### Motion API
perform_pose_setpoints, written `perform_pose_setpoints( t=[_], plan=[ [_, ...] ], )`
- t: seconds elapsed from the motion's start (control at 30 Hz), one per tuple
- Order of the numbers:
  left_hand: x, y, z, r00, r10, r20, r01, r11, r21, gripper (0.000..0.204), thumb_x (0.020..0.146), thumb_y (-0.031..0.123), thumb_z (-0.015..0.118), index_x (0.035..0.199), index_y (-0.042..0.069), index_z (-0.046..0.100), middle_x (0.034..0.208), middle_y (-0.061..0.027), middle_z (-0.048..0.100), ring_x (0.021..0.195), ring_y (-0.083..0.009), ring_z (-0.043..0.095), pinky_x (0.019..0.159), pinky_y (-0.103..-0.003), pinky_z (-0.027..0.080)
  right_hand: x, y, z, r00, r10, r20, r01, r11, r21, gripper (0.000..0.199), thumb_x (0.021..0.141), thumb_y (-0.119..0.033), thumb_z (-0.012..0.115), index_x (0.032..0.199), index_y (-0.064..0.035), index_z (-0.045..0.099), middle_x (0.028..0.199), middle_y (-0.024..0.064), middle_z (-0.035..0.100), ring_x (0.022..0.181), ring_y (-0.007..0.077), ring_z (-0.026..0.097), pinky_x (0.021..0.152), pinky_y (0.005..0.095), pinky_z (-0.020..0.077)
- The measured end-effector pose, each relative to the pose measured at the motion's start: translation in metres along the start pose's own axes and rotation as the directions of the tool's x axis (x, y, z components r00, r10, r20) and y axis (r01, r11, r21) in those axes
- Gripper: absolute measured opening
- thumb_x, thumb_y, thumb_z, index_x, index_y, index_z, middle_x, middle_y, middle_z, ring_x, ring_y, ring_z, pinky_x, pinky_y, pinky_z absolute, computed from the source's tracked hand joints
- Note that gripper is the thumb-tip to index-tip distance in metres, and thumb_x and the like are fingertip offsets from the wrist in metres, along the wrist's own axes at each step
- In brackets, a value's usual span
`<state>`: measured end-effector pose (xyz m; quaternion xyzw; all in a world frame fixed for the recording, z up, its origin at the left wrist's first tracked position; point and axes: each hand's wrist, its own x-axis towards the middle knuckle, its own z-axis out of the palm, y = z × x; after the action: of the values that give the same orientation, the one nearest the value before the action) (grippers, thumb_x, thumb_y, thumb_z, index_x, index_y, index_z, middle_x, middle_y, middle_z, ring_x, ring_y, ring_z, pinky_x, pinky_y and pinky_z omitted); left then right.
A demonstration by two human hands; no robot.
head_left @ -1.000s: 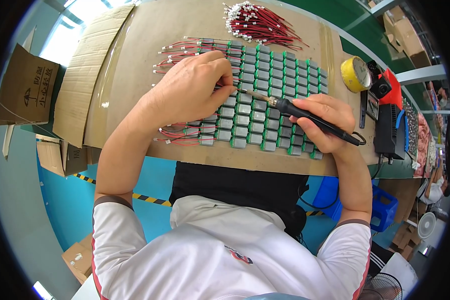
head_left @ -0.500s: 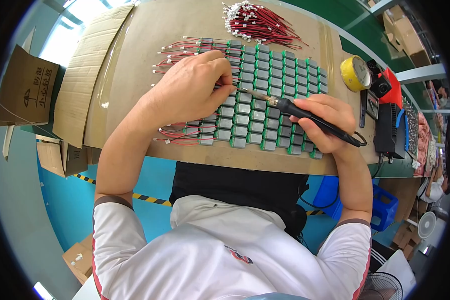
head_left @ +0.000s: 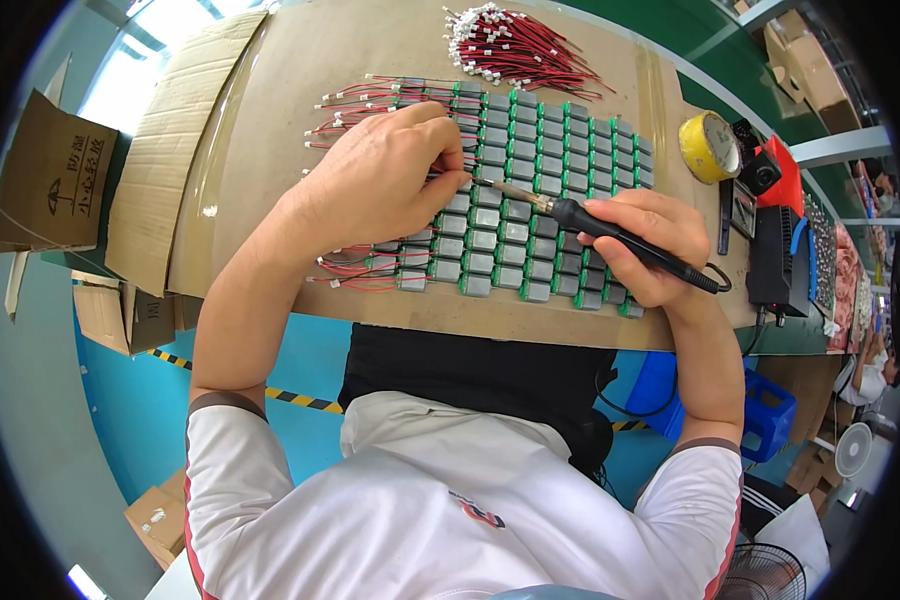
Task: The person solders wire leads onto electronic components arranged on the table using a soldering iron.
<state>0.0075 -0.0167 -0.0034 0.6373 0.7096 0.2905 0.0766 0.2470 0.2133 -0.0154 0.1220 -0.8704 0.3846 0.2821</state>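
My right hand (head_left: 660, 240) grips a black soldering iron (head_left: 578, 217) like a pen, its metal tip pointing left. The tip meets the work right beside the fingertips of my left hand (head_left: 395, 170). Those fingers are pinched on a thin wire lead, mostly hidden by the hand. Below both hands lie rows of grey blocks with green circuit boards (head_left: 483, 240), set close together on the table. Along their left side, red and black leads (head_left: 355, 120) with white connectors stick out from several blocks.
A heap of red and black leads (head_left: 520, 45) lies at the table's far side. To the right stand a yellow tape roll (head_left: 708, 147) and a black box-shaped unit (head_left: 775, 255). A cardboard sheet (head_left: 175, 150) borders the left. Another person (head_left: 875, 370) is far right.
Hardly anything differs. The soldering iron and my right hand have shifted very slightly left; my left hand keeps its pinch in the same spot.
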Motion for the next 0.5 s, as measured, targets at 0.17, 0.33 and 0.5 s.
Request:
perform_pose_setpoints(
  t=[0.17, 0.33, 0.5],
  plan=[
    [-0.0003, 0.001, 0.0003, 1.0, 0.0, -0.007, 0.0, 1.0, -0.004, 0.016, 0.094, 0.011, 0.078, 0.094, 0.001, 0.065, 0.093, -0.0135, 0.064, 0.085, -0.0346, 0.065, 0.076, -0.045, 0.054, 0.0001, -0.0001, -0.0004, 1.0, -0.004, 0.002, 0.004, 1.0, 0.007, 0.031, 0.085, -0.003, 0.084, 0.115, 0.0059, 0.08, 0.094, 0.0192, 0.079, 0.078, 0.0284, 0.078, 0.067, 0.0341, 0.0617],
    [-0.0004, -0.0002, 0.0008, 1.0, 0.016, -0.016, -0.016, 1.0, 0.006, 0.016, 0.094, 0.011, 0.077, 0.094, 0.001, 0.065, 0.093, -0.0132, 0.064, 0.085, -0.034, 0.066, 0.076, -0.045, 0.054, -0.0024, -0.0004, -0.0011, 0.999, 0.015, -0.032, -0.014, 0.999, 0.03, 0.031, 0.086, -0.001, 0.083, 0.116, 0.0065, 0.08, 0.094, 0.0194, 0.079, 0.077, 0.0283, 0.078, 0.066, 0.0337, 0.0607],
    [-0.0008, -0.0001, 0.0005, 1.0, -0.01, 0.0, 0.01, 1.0, -0.004, 0.015, 0.094, 0.011, 0.077, 0.094, 0.001, 0.066, 0.093, -0.0131, 0.064, 0.085, -0.0338, 0.066, 0.076, -0.044, 0.054, -0.0006, -0.0006, -0.002, 1.0, -0.004, -0.012, 0.004, 1.0, 0.004, 0.033, 0.087, -0.001, 0.083, 0.118, 0.0067, 0.079, 0.093, 0.0197, 0.079, 0.077, 0.0282, 0.078, 0.064, 0.0335, 0.0598]
  ],
)
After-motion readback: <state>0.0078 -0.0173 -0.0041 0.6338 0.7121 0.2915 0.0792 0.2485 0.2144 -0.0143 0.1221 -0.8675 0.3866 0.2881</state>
